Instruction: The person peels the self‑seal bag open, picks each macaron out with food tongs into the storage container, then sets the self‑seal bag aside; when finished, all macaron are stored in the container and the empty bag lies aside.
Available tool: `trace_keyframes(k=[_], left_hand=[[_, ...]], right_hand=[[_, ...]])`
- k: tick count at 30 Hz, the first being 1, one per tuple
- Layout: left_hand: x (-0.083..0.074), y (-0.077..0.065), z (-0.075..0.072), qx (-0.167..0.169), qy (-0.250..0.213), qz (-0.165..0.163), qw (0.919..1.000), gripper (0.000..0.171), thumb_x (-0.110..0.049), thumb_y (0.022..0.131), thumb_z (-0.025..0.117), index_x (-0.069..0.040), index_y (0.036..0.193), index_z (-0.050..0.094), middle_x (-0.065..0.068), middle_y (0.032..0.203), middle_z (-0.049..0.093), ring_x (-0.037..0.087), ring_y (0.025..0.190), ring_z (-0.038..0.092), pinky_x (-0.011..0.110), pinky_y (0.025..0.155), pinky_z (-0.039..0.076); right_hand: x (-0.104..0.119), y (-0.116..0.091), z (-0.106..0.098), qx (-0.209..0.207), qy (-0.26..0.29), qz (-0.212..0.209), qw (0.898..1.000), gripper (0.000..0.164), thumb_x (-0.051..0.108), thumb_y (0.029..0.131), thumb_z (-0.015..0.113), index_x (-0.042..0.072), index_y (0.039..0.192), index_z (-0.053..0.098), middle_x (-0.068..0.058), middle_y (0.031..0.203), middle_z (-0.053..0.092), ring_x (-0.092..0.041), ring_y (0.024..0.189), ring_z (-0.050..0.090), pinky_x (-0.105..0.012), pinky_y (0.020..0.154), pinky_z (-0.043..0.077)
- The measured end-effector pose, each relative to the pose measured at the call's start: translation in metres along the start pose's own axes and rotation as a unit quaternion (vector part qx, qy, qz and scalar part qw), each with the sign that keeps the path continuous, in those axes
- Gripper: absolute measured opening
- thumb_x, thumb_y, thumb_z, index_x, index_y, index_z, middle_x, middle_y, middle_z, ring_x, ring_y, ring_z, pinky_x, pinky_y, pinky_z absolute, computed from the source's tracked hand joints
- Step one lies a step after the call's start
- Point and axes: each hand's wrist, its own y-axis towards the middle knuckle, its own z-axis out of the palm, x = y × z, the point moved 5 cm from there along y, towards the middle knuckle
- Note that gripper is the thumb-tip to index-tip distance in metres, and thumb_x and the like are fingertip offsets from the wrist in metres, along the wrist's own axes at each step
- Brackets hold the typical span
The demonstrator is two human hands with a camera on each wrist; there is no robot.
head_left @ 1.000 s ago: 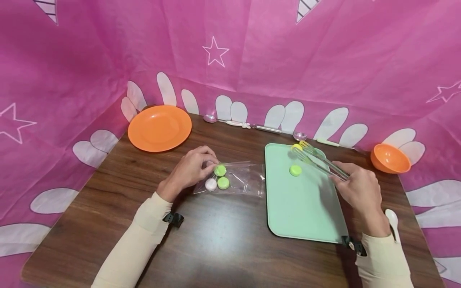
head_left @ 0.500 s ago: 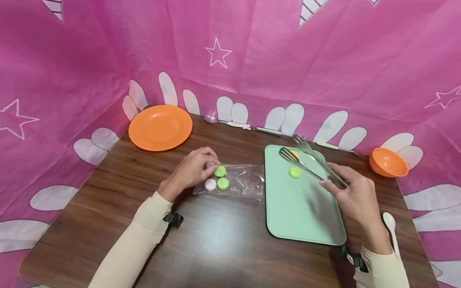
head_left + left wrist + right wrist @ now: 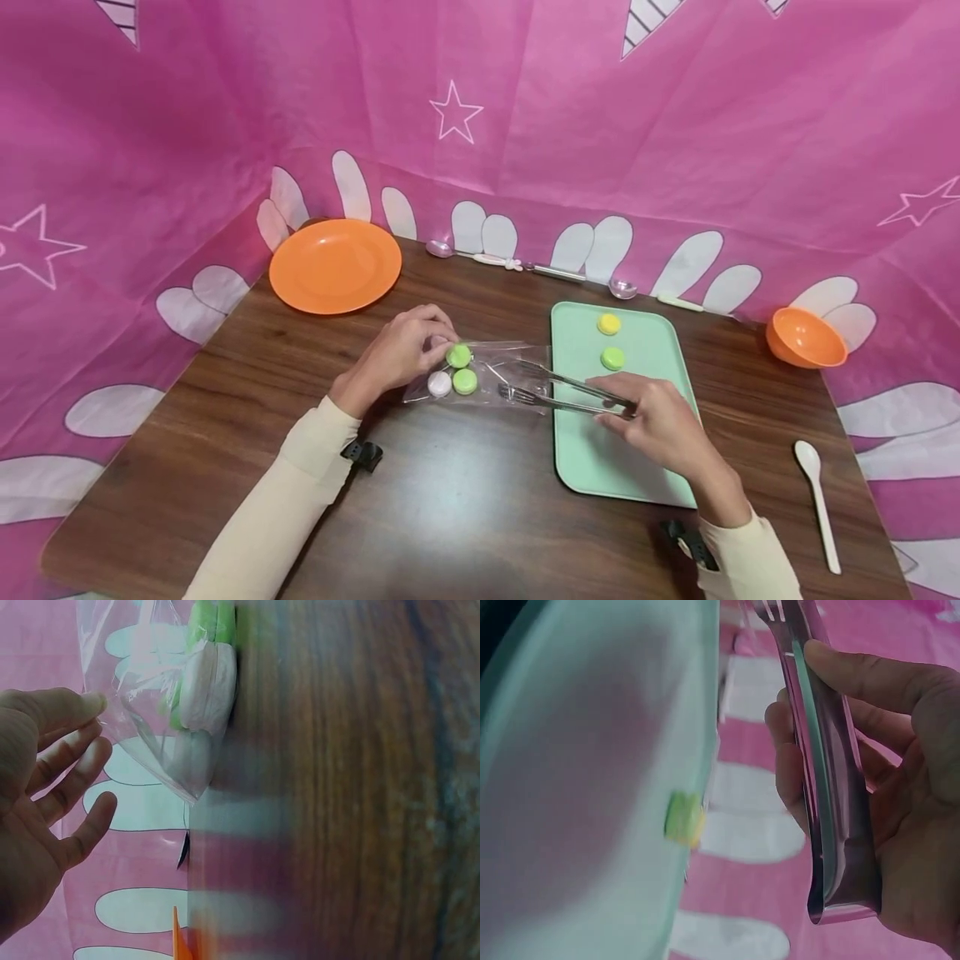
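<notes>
My left hand [image 3: 401, 354] pinches the edge of a clear plastic bag [image 3: 139, 690] between thumb and forefinger; the other fingers are spread. Inside the bag are two green macarons [image 3: 465, 382] and a pale one [image 3: 439, 384]. My right hand [image 3: 660, 425] grips metal tongs [image 3: 573, 407], their arms apart and nothing between the tips. Those tips overlap the bag's right end in the head view. Under the right hand lies a mint-green tray [image 3: 600, 471], bearing a yellow macaron [image 3: 608, 324] and a green macaron [image 3: 612, 358].
An orange plate [image 3: 335, 267] lies at the back left, an orange bowl [image 3: 806, 337] at the back right. Along the rear edge are a ladle [image 3: 622, 288] and other utensils. A white spoon [image 3: 819, 504] lies right of the tray. Pink cloth surrounds the table.
My right hand has swung the tongs left and nearer, from over the yellow macaron to the bag's right end. The yellow macaron stays on the tray. My left hand has stayed at the bag.
</notes>
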Motion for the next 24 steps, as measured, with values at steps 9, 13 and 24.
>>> trace_keyframes(k=[9,13,24], left_hand=[[0.000,0.001,0.000,-0.003,-0.005,0.011,0.9999,0.012,-0.010,0.098,0.077,-0.007,0.106,0.085,0.005,0.112,0.073,0.026,0.100,0.069,0.039,0.087,0.057],[0.001,0.001,-0.001,-0.005,-0.011,0.014,0.9998,0.012,-0.010,0.098,0.077,-0.007,0.106,0.085,0.005,0.112,0.073,0.027,0.099,0.070,0.038,0.086,0.057],[0.006,-0.001,0.001,-0.002,-0.028,0.000,0.9996,0.012,-0.009,0.098,0.077,-0.006,0.106,0.085,0.005,0.111,0.072,0.025,0.098,0.069,0.034,0.084,0.058]], right_hand=[[0.014,0.029,0.035,0.039,-0.023,-0.008,0.999,0.047,0.005,0.079,0.091,0.013,0.124,0.080,-0.003,0.115,0.082,-0.020,0.096,0.076,-0.045,0.081,0.060],[0.018,0.035,0.043,0.041,-0.016,-0.005,0.999,0.045,0.007,0.081,0.091,0.012,0.124,0.080,-0.004,0.114,0.082,-0.021,0.097,0.076,-0.046,0.082,0.061],[0.019,0.030,0.046,0.040,0.008,0.005,0.999,0.042,0.006,0.082,0.090,0.011,0.123,0.081,-0.006,0.111,0.083,-0.020,0.093,0.076,-0.039,0.078,0.058]])
